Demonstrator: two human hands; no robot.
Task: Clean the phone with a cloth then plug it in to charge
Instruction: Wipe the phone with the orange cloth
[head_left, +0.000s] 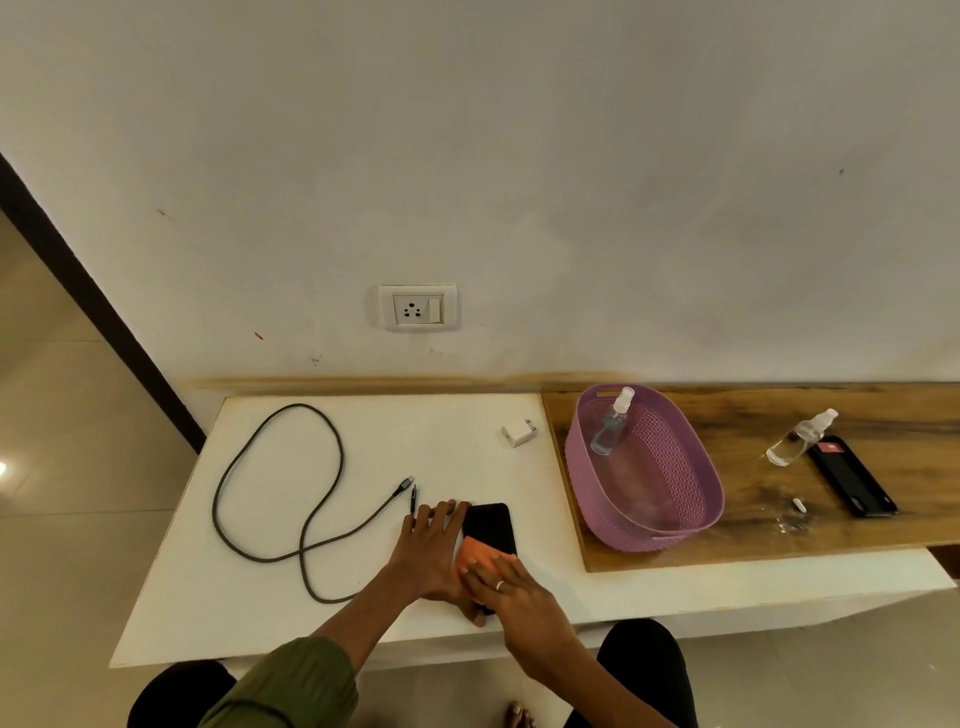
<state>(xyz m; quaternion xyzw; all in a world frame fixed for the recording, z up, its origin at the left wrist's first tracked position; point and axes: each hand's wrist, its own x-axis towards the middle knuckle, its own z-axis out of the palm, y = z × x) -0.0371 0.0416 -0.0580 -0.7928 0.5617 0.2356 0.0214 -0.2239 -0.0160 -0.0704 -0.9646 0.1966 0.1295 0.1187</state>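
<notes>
1. The phone (491, 527) lies flat, screen up, near the front edge of the white table (249, 597), its long axis running from the person toward the wall.
2. The left hand (431, 551) rests along the phone's left edge, fingers straight and spread, steadying it.
3. The right hand (511, 592) presses an orange cloth (480, 556) onto the phone's near half with flat fingers.
4. The cable (275, 499) loops to the left; the charger (518, 433) sits apart, near the basket (644, 478).
</notes>
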